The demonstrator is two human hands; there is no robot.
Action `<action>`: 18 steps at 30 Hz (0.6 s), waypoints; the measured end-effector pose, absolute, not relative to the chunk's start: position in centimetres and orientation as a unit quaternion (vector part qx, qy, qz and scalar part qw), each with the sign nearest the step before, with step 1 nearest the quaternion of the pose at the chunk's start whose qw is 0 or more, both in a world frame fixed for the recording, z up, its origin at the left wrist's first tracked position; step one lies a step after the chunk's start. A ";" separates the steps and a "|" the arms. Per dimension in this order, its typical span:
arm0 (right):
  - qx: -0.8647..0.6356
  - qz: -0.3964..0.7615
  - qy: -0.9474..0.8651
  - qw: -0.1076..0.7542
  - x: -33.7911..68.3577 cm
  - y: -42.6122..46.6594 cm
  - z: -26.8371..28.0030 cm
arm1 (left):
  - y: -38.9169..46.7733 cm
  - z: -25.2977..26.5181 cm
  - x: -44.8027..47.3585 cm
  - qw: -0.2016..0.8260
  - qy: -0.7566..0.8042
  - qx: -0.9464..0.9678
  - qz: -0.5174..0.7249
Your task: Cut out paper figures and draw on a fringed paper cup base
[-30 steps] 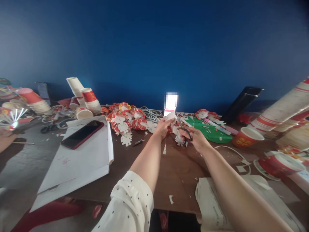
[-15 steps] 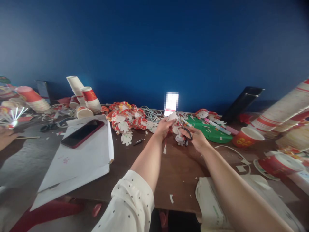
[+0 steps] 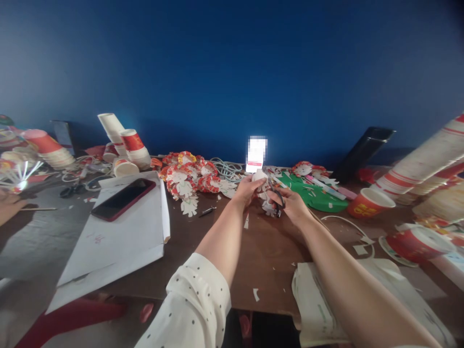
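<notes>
My left hand (image 3: 248, 188) is closed on a small white paper piece (image 3: 259, 177), probably cut from a paper cup. In my right hand (image 3: 290, 202) is a pair of dark-handled scissors (image 3: 278, 198), its blades pointing up towards the paper; whether they touch it I cannot tell. Just beyond my hands a lit phone (image 3: 255, 157) stands upright with its screen blurred. Red and white paper cutouts (image 3: 190, 176) lie heaped to the left of my hands. On the right lies a green sheet (image 3: 311, 193) strewn with scraps and pens.
A dark phone (image 3: 123, 199) rests on a white board (image 3: 119, 246). Paper cups (image 3: 136, 147) stand back left; a red cup (image 3: 371, 203) and a long cup stack (image 3: 424, 157) are on the right. A cloth bag (image 3: 319, 304) lies at the front edge. Another person's hand (image 3: 9, 205) is far left.
My right hand and the scissors have shifted slightly left, and the scissors now point more upward at the paper. The whole view has moved a little.
</notes>
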State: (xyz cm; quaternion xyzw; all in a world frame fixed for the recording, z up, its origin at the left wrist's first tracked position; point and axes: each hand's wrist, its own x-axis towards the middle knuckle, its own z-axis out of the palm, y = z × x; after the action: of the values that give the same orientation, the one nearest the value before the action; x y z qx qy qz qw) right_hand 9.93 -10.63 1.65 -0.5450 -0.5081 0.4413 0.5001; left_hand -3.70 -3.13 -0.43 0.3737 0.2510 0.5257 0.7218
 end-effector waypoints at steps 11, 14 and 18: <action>-0.549 0.439 -0.503 0.503 9.9 -10.5 1.5 | -3.2 -0.5 -3.6 0.723 0.243 0.385 0.520; -0.545 0.446 -0.504 0.500 9.8 -10.6 1.5 | -3.2 -0.6 -3.6 0.719 0.252 0.391 0.517; -0.542 0.452 -0.505 0.497 9.9 -10.6 1.5 | -3.3 -0.4 -3.6 0.719 0.251 0.388 0.519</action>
State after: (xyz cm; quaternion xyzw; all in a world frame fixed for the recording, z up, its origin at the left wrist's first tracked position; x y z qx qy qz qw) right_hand 9.85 -10.61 1.51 -0.5416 -0.5047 0.4522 0.4975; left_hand -3.63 -3.34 -0.40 0.3880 0.2505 0.5188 0.7194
